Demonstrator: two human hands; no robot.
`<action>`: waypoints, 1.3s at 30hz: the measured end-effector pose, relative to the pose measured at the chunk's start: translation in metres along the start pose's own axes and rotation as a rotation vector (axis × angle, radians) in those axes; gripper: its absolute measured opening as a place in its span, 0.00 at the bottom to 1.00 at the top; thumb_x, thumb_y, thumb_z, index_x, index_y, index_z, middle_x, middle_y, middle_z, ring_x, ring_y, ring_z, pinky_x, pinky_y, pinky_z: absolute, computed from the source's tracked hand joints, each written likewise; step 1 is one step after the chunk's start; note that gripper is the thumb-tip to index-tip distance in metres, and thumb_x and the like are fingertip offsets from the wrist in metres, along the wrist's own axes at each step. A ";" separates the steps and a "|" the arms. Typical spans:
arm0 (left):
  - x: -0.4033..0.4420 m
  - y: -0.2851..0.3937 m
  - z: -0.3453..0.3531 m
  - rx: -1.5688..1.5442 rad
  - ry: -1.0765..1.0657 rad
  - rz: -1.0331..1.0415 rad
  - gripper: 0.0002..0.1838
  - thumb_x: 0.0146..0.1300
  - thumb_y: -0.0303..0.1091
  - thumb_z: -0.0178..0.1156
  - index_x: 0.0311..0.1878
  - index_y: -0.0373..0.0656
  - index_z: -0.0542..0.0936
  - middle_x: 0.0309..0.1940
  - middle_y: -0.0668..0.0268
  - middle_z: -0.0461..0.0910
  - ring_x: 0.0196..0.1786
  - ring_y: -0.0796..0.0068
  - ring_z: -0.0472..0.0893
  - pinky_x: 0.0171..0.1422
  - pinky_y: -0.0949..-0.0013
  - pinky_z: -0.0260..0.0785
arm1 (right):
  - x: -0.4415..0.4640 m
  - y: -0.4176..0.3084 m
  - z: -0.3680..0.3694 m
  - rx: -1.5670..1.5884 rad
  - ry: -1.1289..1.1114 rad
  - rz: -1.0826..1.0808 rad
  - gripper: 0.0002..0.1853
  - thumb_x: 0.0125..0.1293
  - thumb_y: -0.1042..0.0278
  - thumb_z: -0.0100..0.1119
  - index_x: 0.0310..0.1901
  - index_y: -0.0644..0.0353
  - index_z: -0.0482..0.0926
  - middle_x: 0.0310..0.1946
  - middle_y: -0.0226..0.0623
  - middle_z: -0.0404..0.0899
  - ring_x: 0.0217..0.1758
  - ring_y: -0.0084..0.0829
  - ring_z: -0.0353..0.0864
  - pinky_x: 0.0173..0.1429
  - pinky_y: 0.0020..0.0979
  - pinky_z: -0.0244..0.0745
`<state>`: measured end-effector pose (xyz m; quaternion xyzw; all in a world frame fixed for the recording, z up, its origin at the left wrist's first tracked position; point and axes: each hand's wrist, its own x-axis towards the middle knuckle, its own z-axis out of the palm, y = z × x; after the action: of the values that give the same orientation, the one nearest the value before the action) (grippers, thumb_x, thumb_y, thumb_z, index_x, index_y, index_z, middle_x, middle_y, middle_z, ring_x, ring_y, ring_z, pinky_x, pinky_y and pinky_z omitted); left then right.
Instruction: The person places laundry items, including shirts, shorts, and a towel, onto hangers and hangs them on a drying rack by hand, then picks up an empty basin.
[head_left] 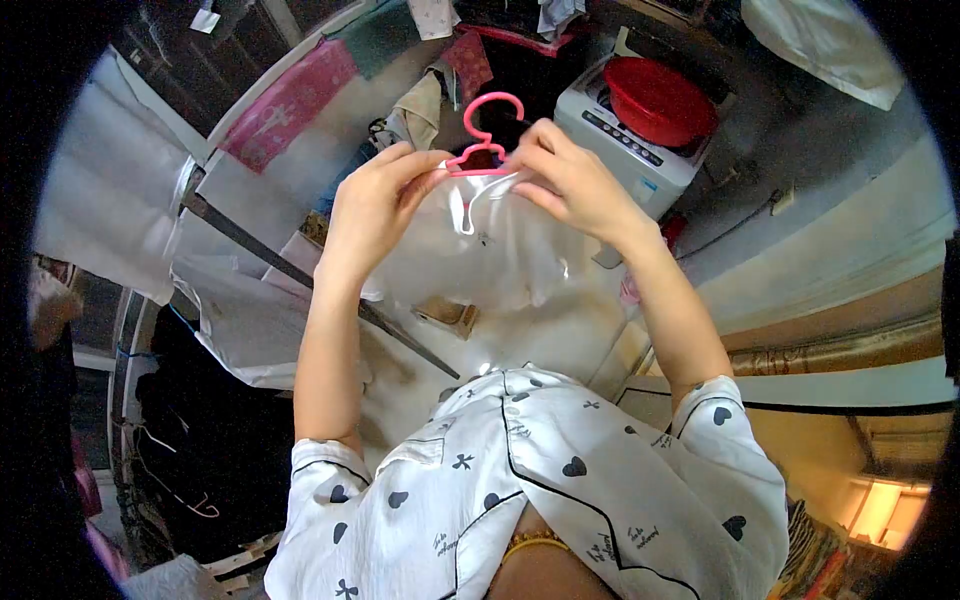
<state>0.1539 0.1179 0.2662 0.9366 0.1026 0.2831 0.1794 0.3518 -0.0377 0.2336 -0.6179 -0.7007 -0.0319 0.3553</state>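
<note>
A pink clothes hanger [492,99] is held up in front of me, its hook pointing away. From its bar hangs a white garment [500,245] that looks like drawstring shorts, with a white cord [461,212] dangling at the waistband. My left hand [388,195] pinches the left end of the hanger together with the waistband. On the other side, my right hand [565,180] closes its fingers on the right end of the hanger and the cloth there. The fingertips partly hide both hanger ends.
Beyond my right hand stands a washing machine [617,145] with a red basin [660,100] on top. A dark metal bar [255,240] crosses on the left, near white sheeting [110,190]. A small brown box-like object [448,316] lies on the floor below the garment.
</note>
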 end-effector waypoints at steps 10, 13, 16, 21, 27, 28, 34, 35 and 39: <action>0.011 -0.017 -0.014 -0.322 0.062 -0.075 0.15 0.58 0.34 0.67 0.48 0.41 0.82 0.36 0.65 0.81 0.36 0.78 0.77 0.42 0.75 0.69 | 0.007 0.025 -0.017 0.030 0.229 0.118 0.10 0.63 0.63 0.62 0.38 0.62 0.81 0.27 0.36 0.79 0.30 0.25 0.76 0.37 0.26 0.71; 0.007 -0.044 -0.022 -0.301 -0.023 -0.181 0.13 0.58 0.33 0.68 0.44 0.38 0.82 0.35 0.68 0.82 0.37 0.81 0.78 0.43 0.76 0.70 | 0.006 0.030 -0.031 0.084 0.219 0.164 0.10 0.63 0.64 0.63 0.37 0.63 0.80 0.22 0.31 0.74 0.28 0.18 0.69 0.33 0.23 0.64; 0.004 -0.062 -0.031 -0.367 -0.085 -0.271 0.12 0.59 0.32 0.67 0.43 0.36 0.82 0.34 0.68 0.83 0.39 0.84 0.78 0.44 0.77 0.69 | 0.002 0.033 -0.042 0.150 0.188 0.240 0.10 0.63 0.64 0.63 0.36 0.63 0.80 0.23 0.26 0.73 0.29 0.15 0.66 0.34 0.21 0.61; 0.006 -0.051 -0.025 -0.361 -0.052 -0.144 0.14 0.61 0.34 0.64 0.47 0.37 0.82 0.40 0.66 0.84 0.41 0.79 0.80 0.49 0.73 0.70 | -0.005 0.035 -0.048 0.195 0.190 0.236 0.09 0.63 0.65 0.63 0.37 0.63 0.81 0.24 0.26 0.75 0.30 0.15 0.67 0.35 0.21 0.62; 0.021 -0.029 -0.006 -0.316 -0.116 -0.151 0.16 0.68 0.39 0.58 0.48 0.34 0.81 0.37 0.67 0.83 0.42 0.81 0.77 0.49 0.74 0.68 | -0.002 0.033 -0.047 0.219 0.195 0.222 0.09 0.63 0.65 0.63 0.37 0.62 0.82 0.25 0.25 0.76 0.30 0.14 0.68 0.35 0.21 0.63; 0.023 -0.026 -0.003 -0.270 -0.075 -0.132 0.16 0.68 0.39 0.58 0.45 0.33 0.81 0.34 0.67 0.82 0.39 0.82 0.76 0.45 0.75 0.67 | -0.001 0.034 -0.046 0.230 0.201 0.227 0.09 0.64 0.65 0.63 0.37 0.62 0.82 0.25 0.25 0.76 0.30 0.14 0.68 0.35 0.21 0.63; 0.025 -0.019 0.014 -0.340 0.105 -0.071 0.14 0.67 0.37 0.58 0.44 0.34 0.81 0.30 0.63 0.81 0.35 0.81 0.75 0.42 0.76 0.68 | -0.009 0.043 -0.049 0.213 0.196 0.250 0.13 0.60 0.60 0.66 0.40 0.60 0.83 0.30 0.32 0.83 0.33 0.20 0.78 0.41 0.25 0.72; 0.025 -0.024 0.017 -0.394 0.161 -0.094 0.13 0.68 0.37 0.58 0.44 0.35 0.81 0.31 0.65 0.81 0.35 0.82 0.75 0.42 0.77 0.67 | -0.012 0.045 -0.049 0.220 0.217 0.257 0.13 0.59 0.60 0.66 0.39 0.60 0.83 0.30 0.32 0.83 0.34 0.20 0.78 0.42 0.25 0.72; 0.023 -0.038 0.007 -0.441 0.279 -0.168 0.13 0.69 0.37 0.57 0.43 0.36 0.81 0.33 0.72 0.80 0.36 0.85 0.73 0.42 0.80 0.65 | -0.027 0.073 -0.058 0.287 0.236 0.331 0.17 0.58 0.62 0.68 0.47 0.60 0.81 0.40 0.31 0.83 0.44 0.22 0.79 0.51 0.26 0.71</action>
<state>0.1732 0.1571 0.2569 0.8152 0.1394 0.4089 0.3859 0.4432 -0.0713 0.2337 -0.6593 -0.5410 0.0549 0.5193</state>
